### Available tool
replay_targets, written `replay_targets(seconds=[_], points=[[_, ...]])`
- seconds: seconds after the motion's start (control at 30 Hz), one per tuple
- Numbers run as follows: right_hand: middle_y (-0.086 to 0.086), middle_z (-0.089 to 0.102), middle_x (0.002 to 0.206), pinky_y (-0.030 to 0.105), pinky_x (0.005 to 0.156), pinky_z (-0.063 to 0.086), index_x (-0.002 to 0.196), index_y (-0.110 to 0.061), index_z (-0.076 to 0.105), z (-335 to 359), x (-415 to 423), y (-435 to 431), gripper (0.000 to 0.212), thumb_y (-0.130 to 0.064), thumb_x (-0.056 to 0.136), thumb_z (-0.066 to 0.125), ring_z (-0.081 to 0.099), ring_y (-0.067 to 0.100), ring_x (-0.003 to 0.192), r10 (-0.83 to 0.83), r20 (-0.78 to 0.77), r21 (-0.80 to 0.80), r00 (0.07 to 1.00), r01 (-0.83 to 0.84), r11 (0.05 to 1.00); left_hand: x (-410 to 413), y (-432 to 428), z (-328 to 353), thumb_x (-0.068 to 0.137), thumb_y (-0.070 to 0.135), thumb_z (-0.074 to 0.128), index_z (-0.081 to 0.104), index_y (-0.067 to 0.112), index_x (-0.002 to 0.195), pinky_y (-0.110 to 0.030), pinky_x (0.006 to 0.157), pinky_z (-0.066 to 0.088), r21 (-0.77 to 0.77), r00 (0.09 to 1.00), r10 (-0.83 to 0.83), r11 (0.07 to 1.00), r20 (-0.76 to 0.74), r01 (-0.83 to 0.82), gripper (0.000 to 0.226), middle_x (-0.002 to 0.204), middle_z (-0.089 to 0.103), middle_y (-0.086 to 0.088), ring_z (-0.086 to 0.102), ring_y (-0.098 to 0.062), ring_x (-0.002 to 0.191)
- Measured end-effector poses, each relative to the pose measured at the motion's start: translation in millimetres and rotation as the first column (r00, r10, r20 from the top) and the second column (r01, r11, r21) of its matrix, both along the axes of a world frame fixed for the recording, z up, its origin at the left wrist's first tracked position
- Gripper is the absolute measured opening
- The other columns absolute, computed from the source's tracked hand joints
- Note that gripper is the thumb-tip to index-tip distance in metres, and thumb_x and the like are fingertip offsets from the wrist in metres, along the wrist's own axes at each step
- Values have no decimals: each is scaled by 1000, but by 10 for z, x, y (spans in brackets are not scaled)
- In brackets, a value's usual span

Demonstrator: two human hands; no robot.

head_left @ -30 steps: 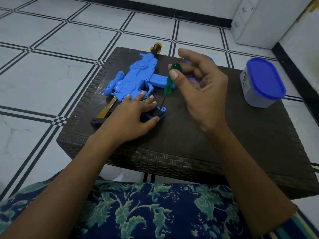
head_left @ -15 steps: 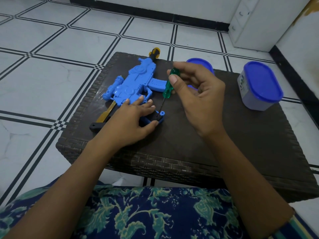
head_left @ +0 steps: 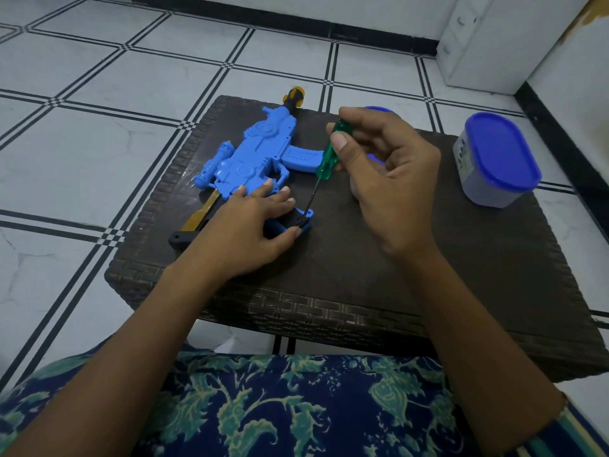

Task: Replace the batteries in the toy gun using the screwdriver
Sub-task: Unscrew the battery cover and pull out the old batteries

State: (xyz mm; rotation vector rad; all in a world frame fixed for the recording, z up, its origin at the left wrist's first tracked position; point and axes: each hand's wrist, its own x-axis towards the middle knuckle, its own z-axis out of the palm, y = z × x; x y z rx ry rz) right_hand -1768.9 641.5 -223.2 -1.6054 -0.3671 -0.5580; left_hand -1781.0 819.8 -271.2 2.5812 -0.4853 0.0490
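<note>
Left hand (head_left: pixel 250 225) flat, fingers straight, pressing gun (head_left: pixel 253 156) grip down near table (head_left: pixel 395 291) left edge; muzzle at far edge. Right hand (head_left: pixel 392 179) raised, thumb and fingertips pinching screwdriver (head_left: pixel 328 156) green handle; shaft tilted, tip on grip's end beside left thumb.

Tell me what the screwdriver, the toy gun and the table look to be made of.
Screwdriver: see-through green handle, likely glossy plastic; thin dark shaft, probably metal.
Toy gun: moulded blue plastic, smooth with a soft sheen and raised detail on its body.
Table: dark brown woven pattern, either wicker or a moulded imitation; cannot tell which.
</note>
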Motion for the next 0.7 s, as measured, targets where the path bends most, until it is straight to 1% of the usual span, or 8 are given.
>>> replay_targets(seconds=[0.17, 0.37, 0.53, 0.63, 0.67, 0.7], points=[[16, 72, 102, 35, 77, 59, 110, 0, 66, -12, 11, -9, 22, -3, 89, 67, 70, 24, 97, 6, -9, -4, 1000, -6, 1000, 0, -1, 13, 89, 41, 59, 48, 21, 139, -38, 120, 10, 7, 1000, -2, 1000, -4, 2, 55, 151, 36, 8, 17, -8, 145], [16, 71, 102, 26, 72, 58, 112, 2, 66, -22, -18, 28, 23, 0, 89, 66, 70, 20, 97, 27, -9, -22, 1000, -27, 999, 1, 3, 5, 89, 40, 59, 48, 21, 139, -38, 119, 10, 5, 1000, -1, 1000, -1, 1, 55, 151, 37, 8, 17, -9, 145], [16, 71, 102, 27, 72, 59, 112, 3, 65, -23, -27, 22, 23, 0, 89, 66, 70, 21, 98, 34, -7, -24, 999, -34, 999, 7, -2, -4, 88, 41, 60, 49, 21, 139, -37, 119, 9, 10, 1000, 1, 1000, 3, -1, 55, 151, 37, 8, 18, -9, 145], [12, 69, 99, 34, 67, 61, 106, -3, 68, -4, -56, 36, 23, -6, 84, 74, 67, 23, 96, 33, 6, -38, 999, -32, 999, 7, 0, -5, 88, 40, 60, 50, 20, 138, -38, 119, 10, 0, 1000, 1, 1000, 7, -1, 55, 150, 38, 7, 18, -10, 145], [11, 67, 97, 35, 65, 61, 102, -5, 68, 4, -62, 42, 24, -7, 80, 78, 65, 24, 93, 27, 18, -34, 999, -26, 999, 6, 1, -4, 88, 40, 60, 50, 20, 138, -39, 119, 10, 0, 1000, -1, 1000, 5, 1, 55, 150, 38, 7, 18, -10, 145], [10, 65, 95, 34, 63, 60, 99, -6, 68, 11, -64, 50, 25, -9, 77, 81, 63, 23, 90, 14, 34, -36, 999, -13, 999, 5, -2, -3, 88, 40, 60, 49, 20, 138, -39, 119, 10, 2, 1000, -3, 1000, 3, 3, 55, 150, 38, 6, 18, -10, 145]])
